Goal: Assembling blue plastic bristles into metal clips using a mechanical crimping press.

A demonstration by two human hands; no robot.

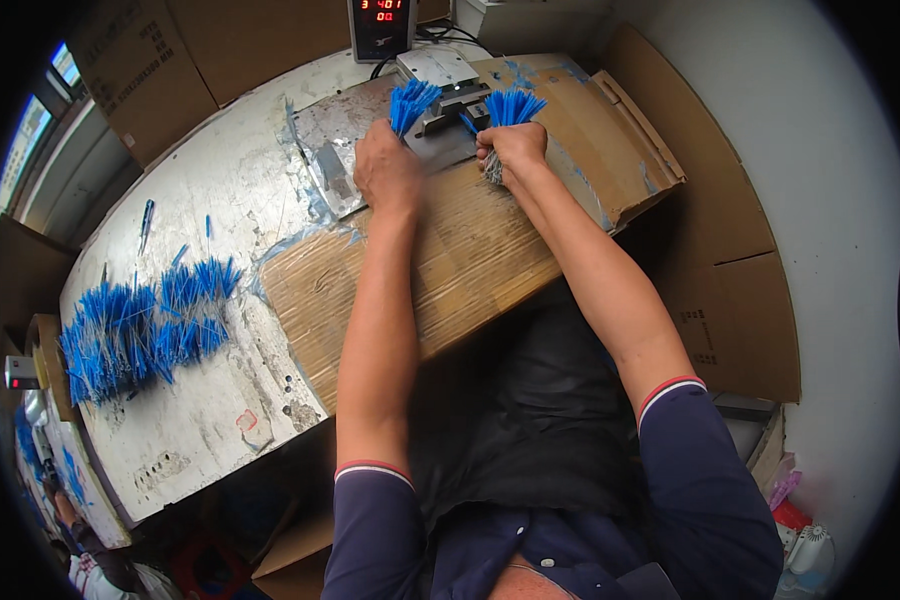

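Near 12 o'clock, the left bundle point(412, 104) of blue strands is projecting from the left hand point(386, 168), which is clasping it; the right bundle point(514, 106) is projecting from the clenched right hand point(518, 147). A fixture point(438, 68) is standing just beyond; at 9 o'clock, a blue pile point(140, 328) is lying on the table point(215, 395).

And I'm gripping one blue-tipped bundle point(412, 103) in my left fingers point(378, 140), a second bundle point(513, 107) in my right fingers point(497, 140)!
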